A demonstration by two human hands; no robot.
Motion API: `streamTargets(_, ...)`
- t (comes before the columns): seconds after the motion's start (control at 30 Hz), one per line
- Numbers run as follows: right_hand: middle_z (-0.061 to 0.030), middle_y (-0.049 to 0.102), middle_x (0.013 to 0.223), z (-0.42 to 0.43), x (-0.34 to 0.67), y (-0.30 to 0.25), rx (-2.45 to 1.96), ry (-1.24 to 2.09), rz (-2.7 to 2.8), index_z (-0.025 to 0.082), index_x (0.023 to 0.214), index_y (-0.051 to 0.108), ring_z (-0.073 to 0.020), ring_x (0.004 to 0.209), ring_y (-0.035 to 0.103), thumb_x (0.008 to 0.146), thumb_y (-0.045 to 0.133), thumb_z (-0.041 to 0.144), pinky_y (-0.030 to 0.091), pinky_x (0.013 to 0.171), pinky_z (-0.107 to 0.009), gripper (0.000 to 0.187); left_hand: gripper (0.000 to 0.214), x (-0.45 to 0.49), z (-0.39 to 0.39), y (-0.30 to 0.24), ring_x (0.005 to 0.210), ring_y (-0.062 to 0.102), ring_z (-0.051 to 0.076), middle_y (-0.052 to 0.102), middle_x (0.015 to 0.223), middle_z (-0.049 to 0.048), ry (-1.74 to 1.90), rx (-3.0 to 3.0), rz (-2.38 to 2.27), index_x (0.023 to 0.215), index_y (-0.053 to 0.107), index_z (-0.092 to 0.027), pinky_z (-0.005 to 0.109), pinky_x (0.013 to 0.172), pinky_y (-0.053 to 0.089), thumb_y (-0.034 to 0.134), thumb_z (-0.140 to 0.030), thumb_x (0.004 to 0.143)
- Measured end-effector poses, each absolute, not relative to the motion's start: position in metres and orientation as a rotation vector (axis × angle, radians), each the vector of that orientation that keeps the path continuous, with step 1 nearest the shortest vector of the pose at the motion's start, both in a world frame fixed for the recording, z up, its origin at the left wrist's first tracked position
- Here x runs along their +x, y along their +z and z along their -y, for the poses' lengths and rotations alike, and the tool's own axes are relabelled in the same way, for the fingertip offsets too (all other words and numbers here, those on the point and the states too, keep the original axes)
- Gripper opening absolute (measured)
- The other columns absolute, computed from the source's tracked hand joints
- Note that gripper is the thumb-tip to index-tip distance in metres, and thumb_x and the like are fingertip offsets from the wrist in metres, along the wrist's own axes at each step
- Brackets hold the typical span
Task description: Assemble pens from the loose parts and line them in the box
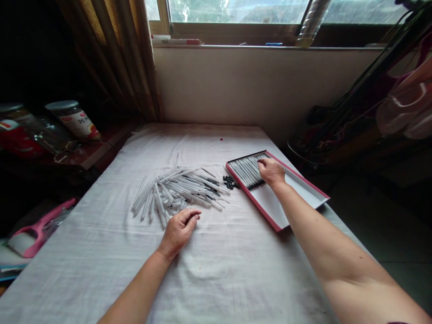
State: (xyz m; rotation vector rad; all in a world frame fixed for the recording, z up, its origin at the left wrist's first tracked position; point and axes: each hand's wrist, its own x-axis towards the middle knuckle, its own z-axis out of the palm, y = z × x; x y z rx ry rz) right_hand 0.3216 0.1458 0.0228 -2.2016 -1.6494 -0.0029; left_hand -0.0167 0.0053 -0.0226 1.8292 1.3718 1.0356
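Note:
A loose pile of white pens [178, 191] lies in the middle of the white cloth. My left hand [178, 229] rests on the cloth just in front of the pile, fingers loosely curled with nothing visible in them. To the right lies a red-edged tray [297, 191] with a neat row of pens [248, 171] packed at its far end. My right hand [272, 172] rests palm down on that row, fingers bent over the pens. A small heap of black caps [229, 182] sits between the pile and the tray.
The white cloth [216, 270] covers the table up to a wall below a window. Jars [72, 118] stand on a low shelf at the left. A pink-handled tool [37, 229] lies at the left edge. Clutter and fabric fill the right side.

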Motion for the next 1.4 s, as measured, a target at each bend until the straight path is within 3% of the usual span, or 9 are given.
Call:
streamTargets(0.17, -0.0077, 0.070, 0.112, -0.132, 0.255, 0.039, -1.828, -0.061, 2.065, 0.023, 0.107, 0.073, -0.0228, 0.103, 0.061, 0.091, 0.048, 0.031, 0.045, 0.086, -0.029, 0.031, 0.034, -0.016, -0.004, -0.020, 0.050, 0.053, 0.011, 0.057, 0.054, -0.0030, 0.992, 1.733, -1.390, 0.102, 0.071, -0.016, 0.020, 0.052, 0.044, 0.049, -0.038, 0.089)
streamTargets(0.47, -0.0131, 0.071, 0.105, -0.123, 0.198, 0.026, -1.886, 0.012, 2.427, 0.017, 0.094, 0.076, -0.0263, 0.102, 0.062, 0.088, 0.052, 0.027, 0.045, 0.083, -0.030, 0.027, 0.034, -0.015, -0.005, -0.018, 0.052, 0.057, 0.011, 0.059, 0.054, -0.0030, 1.004, 1.752, -1.394, 0.103, 0.071, -0.017, 0.020, 0.057, 0.045, 0.048, -0.036, 0.089)
streamTargets(0.73, -0.0095, 0.072, 0.107, -0.089, 0.193, 0.027, -1.906, 0.047, 2.188, 0.021, 0.112, 0.067, -0.0219, 0.095, 0.067, 0.096, 0.042, 0.032, 0.047, 0.081, -0.029, 0.032, 0.026, -0.017, -0.004, -0.021, 0.082, 0.068, 0.016, 0.072, 0.091, 0.0058, 1.175, 1.977, -1.360, 0.106, 0.067, -0.019, 0.026, 0.076, 0.053, 0.049, -0.031, 0.091)
streamTargets(0.93, -0.0065, 0.075, 0.089, -0.038, 0.189, 0.010, -1.323, 0.643, 1.858, 0.018, 0.094, 0.072, -0.0177, 0.079, 0.067, 0.086, 0.054, 0.032, 0.051, 0.074, -0.028, 0.024, 0.035, -0.017, 0.002, -0.015, 0.132, 0.045, 0.028, 0.053, 0.137, 0.0150, 1.436, 2.380, -1.493, 0.124, 0.060, -0.019, 0.046, 0.110, 0.034, 0.055, -0.028, 0.091)
streamTargets(1.03, -0.0060, 0.074, 0.082, -0.028, 0.189, 0.013, -1.176, 0.916, 1.914, 0.015, 0.091, 0.073, -0.0162, 0.072, 0.065, 0.083, 0.058, 0.034, 0.051, 0.067, -0.026, 0.025, 0.031, -0.018, 0.003, -0.017, 0.118, 0.057, 0.026, 0.065, 0.122, 0.0117, 1.259, 2.466, -1.518, 0.122, 0.061, -0.022, 0.048, 0.110, 0.032, 0.051, -0.029, 0.093)
streamTargets(1.13, -0.0050, 0.073, 0.078, -0.041, 0.191, 0.024, -1.128, 1.080, 1.951, 0.015, 0.091, 0.073, -0.0145, 0.067, 0.064, 0.086, 0.054, 0.038, 0.050, 0.062, -0.025, 0.030, 0.028, -0.020, 0.003, -0.023, 0.090, 0.067, 0.021, 0.073, 0.099, 0.0082, 1.078, 2.480, -1.497, 0.114, 0.063, -0.021, 0.038, 0.095, 0.046, 0.043, -0.029, 0.097)
streamTargets(1.23, -0.0052, 0.074, 0.083, -0.076, 0.192, 0.036, -1.340, 0.894, 1.998, 0.015, 0.096, 0.073, -0.0145, 0.070, 0.066, 0.091, 0.048, 0.039, 0.051, 0.066, -0.024, 0.034, 0.027, -0.021, 0.003, -0.027, 0.082, 0.067, 0.020, 0.072, 0.092, 0.0077, 1.086, 2.386, -1.565, 0.112, 0.061, -0.019, 0.031, 0.078, 0.051, 0.040, -0.028, 0.097)
streamTargets(1.33, -0.0053, 0.075, 0.099, -0.117, 0.190, 0.044, -1.842, 0.339, 2.149, 0.022, 0.107, 0.072, -0.0176, 0.091, 0.068, 0.094, 0.046, 0.033, 0.049, 0.080, -0.026, 0.032, 0.023, -0.021, 0.002, -0.026, 0.081, 0.069, 0.019, 0.072, 0.089, 0.0053, 1.126, 2.287, -1.573, 0.110, 0.058, -0.021, 0.028, 0.074, 0.052, 0.042, -0.028, 0.096)
streamTargets(1.4, -0.0093, 0.075, 0.104, -0.141, 0.185, 0.045, -1.984, 0.231, 2.194, 0.022, 0.106, 0.074, -0.0227, 0.097, 0.067, 0.091, 0.050, 0.032, 0.049, 0.082, -0.030, 0.030, 0.020, -0.020, 0.002, -0.025, 0.082, 0.070, 0.019, 0.072, 0.090, 0.0049, 1.135, 2.236, -1.562, 0.108, 0.058, -0.022, 0.028, 0.073, 0.052, 0.043, -0.028, 0.095)
